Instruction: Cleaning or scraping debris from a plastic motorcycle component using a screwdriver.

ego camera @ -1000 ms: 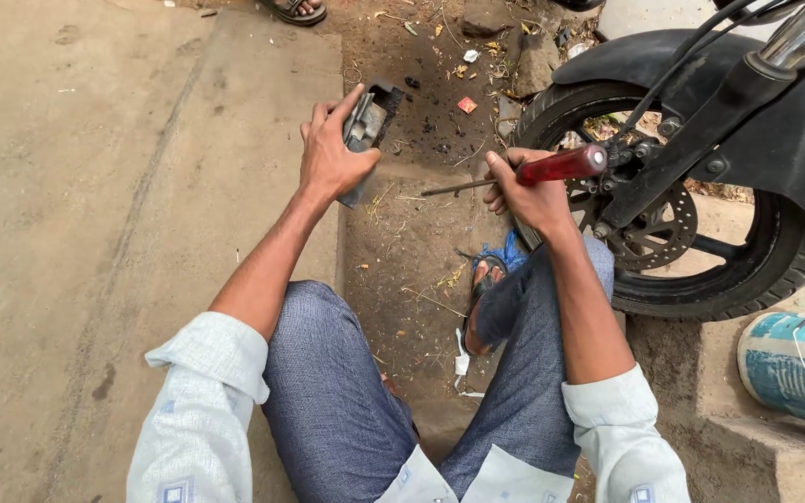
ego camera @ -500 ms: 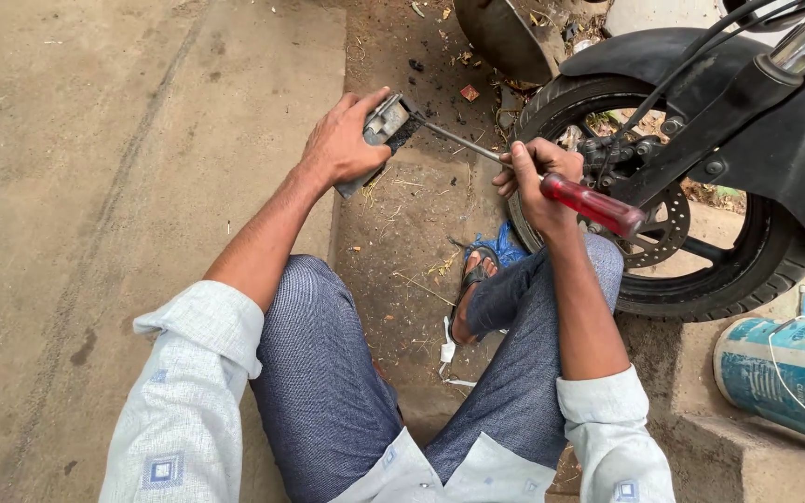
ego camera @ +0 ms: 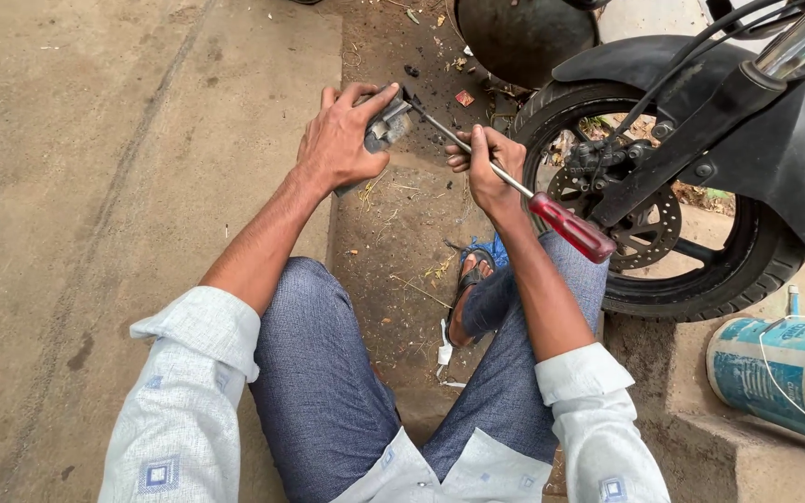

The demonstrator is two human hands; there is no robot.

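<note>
Concrete floor (ego camera: 95, 186) at far left, bare and grey. Then left hand (ego camera: 337, 144), fingers curled tight around a small grey metal part (ego camera: 386, 123) held above the dirt strip (ego camera: 402, 242). Next, right hand (ego camera: 484, 168), closed around the metal shaft of a red-handled screwdriver (ego camera: 514, 186), tip touching the part, handle slanting down toward the right. Further right, motorcycle front wheel (ego camera: 701, 279) with brake disc (ego camera: 649, 219). At far right, blue-and-white bucket (ego camera: 775, 368) lying on a step.
</note>
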